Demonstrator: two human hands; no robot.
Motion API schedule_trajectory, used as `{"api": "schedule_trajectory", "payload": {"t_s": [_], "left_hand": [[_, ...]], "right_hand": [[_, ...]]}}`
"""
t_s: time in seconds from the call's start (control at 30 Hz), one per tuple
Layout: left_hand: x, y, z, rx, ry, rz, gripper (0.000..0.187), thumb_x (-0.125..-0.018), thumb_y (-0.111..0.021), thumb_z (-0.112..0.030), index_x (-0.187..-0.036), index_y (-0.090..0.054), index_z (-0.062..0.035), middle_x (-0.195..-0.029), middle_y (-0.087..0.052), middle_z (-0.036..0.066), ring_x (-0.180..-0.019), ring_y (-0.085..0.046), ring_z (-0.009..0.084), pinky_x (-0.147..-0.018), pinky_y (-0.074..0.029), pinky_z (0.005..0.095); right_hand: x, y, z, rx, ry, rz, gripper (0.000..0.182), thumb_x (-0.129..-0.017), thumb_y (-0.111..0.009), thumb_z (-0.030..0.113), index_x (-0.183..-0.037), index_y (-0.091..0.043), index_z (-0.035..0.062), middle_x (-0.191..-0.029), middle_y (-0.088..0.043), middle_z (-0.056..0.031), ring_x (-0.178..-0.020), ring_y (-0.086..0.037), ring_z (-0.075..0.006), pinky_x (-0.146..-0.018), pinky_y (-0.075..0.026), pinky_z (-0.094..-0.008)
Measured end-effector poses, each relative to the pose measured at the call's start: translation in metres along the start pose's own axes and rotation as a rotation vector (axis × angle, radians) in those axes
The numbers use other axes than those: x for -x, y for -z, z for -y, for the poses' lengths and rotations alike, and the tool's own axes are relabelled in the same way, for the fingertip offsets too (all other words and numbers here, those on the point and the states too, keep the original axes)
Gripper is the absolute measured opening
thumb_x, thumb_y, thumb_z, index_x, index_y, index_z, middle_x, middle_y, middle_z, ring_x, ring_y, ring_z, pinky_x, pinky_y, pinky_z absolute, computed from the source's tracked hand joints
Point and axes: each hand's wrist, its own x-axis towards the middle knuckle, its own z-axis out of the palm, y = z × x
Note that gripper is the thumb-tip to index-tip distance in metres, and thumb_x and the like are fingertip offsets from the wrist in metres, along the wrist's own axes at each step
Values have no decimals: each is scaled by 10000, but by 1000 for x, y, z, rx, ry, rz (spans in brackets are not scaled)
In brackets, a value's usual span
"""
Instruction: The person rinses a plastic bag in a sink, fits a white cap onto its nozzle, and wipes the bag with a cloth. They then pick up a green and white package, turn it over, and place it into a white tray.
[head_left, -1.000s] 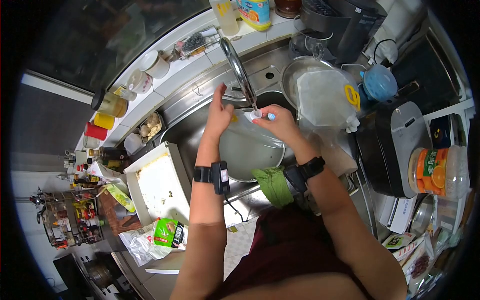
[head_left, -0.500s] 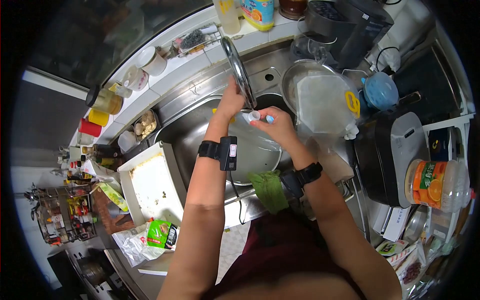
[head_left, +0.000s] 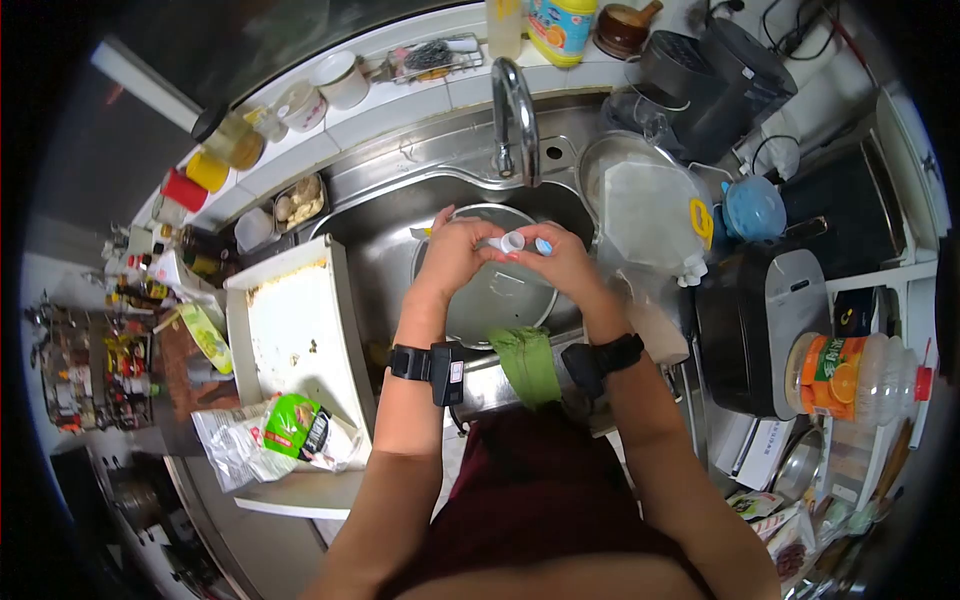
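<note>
Both hands meet over the sink, in front of the faucet (head_left: 514, 125). Between them is a small white cylinder with a round open mouth (head_left: 513, 241), and a light-blue piece (head_left: 543, 246) shows at its right among the fingers. My right hand (head_left: 558, 268) is closed on the cylinder, thumb and fingers pinching it. My left hand (head_left: 452, 258) has its thumb and fingertips closed at the cylinder's left side, its little finger sticking out. Beneath the hands, a large round basin (head_left: 500, 310) sits in the steel sink (head_left: 365, 225).
A green cloth (head_left: 526, 365) hangs over the sink's front edge. Left of the sink stands a stained white tray (head_left: 290, 320) with a plastic food bag (head_left: 300, 430) by its front. To the right are a metal pan (head_left: 592, 165), a translucent lid (head_left: 650, 215) and a black appliance (head_left: 745, 330).
My left hand has come back from beside the faucet to the white cylinder, meeting my right hand. The camera view has shifted, and the faucet now appears farther from the hands.
</note>
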Motion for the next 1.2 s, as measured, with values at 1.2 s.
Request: {"api": "schedule_trajectory", "payload": {"t_s": [1.2], "left_hand": [[110, 11, -11, -66, -2, -372, 234, -592, -708, -315, -745, -675, -140, -739, -646, 27, -744, -578, 213, -778, -328, 363]], "right_hand": [[43, -46, 130, 753, 87, 252, 324, -731, -647, 97, -1048, -590, 57, -944, -588, -146, -847, -568, -339, -727, -455, -367]]}}
